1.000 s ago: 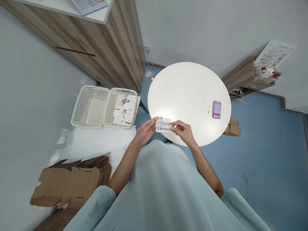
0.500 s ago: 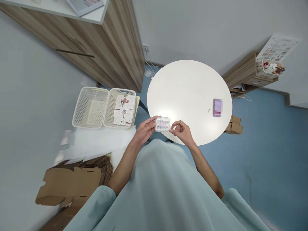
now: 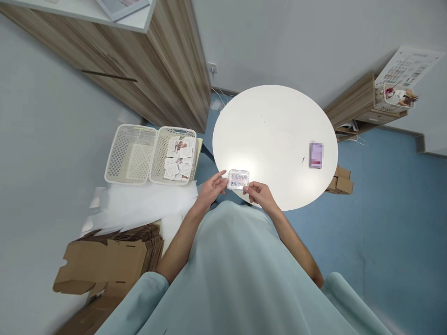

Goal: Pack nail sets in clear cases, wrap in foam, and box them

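A small clear plastic case (image 3: 239, 177) is held over the near edge of the white round table (image 3: 275, 139). Two rows of small round pieces show through it, too small to name. My right hand (image 3: 260, 195) pinches the case at its lower right corner. At the case's left edge, my left hand (image 3: 211, 190) grips with thumb and fingertips, its index finger stretched out. The undersides of both grips are hidden.
Left of the table, a white basket (image 3: 162, 179) holds several printed cards (image 3: 179, 160); another white basket (image 3: 111, 163) adjoins it. Flattened cardboard boxes (image 3: 104, 263) are stacked nearer me. A purple box (image 3: 316, 156) sits on the table's right side. Brown cartons (image 3: 344, 185) stand beyond it.
My right hand has moved left and taken hold of the case's corner. The case has shifted slightly right, and my left index finger has come off its top.
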The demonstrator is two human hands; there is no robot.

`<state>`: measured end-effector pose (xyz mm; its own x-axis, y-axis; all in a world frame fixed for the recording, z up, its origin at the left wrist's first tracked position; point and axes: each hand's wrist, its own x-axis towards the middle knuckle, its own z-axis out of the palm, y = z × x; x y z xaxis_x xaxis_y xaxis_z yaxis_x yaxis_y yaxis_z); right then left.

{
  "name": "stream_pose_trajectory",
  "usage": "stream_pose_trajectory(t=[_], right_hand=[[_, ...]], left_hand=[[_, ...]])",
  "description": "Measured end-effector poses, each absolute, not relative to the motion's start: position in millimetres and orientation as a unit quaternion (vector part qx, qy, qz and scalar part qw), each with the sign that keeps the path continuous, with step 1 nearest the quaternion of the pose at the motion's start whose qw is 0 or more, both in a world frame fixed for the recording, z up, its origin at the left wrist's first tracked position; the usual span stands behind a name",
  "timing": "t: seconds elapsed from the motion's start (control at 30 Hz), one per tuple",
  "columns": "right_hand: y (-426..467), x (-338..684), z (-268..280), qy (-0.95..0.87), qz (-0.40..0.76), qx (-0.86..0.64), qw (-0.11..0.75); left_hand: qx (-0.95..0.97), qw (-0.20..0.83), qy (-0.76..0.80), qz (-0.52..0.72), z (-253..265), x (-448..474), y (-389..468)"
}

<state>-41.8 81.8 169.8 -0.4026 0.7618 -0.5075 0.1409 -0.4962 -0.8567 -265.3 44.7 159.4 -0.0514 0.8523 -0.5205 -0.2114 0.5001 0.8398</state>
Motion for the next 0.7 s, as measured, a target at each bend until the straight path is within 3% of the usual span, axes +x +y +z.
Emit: stream_pose_trajectory(t=[0.5,0.7], right_hand=[[82.6,-34.0,152.3,-0.454,0.699,-0.515,0.199],[87.2,-34.1,121.1,-0.462,0.696,-0.520,0.177]], left_hand=[[0.272,0.614,0.625,0.397,142.3,-255.9,37.8],[0.322,0.559,0.665,0.375,119.1,-257.2,37.4]])
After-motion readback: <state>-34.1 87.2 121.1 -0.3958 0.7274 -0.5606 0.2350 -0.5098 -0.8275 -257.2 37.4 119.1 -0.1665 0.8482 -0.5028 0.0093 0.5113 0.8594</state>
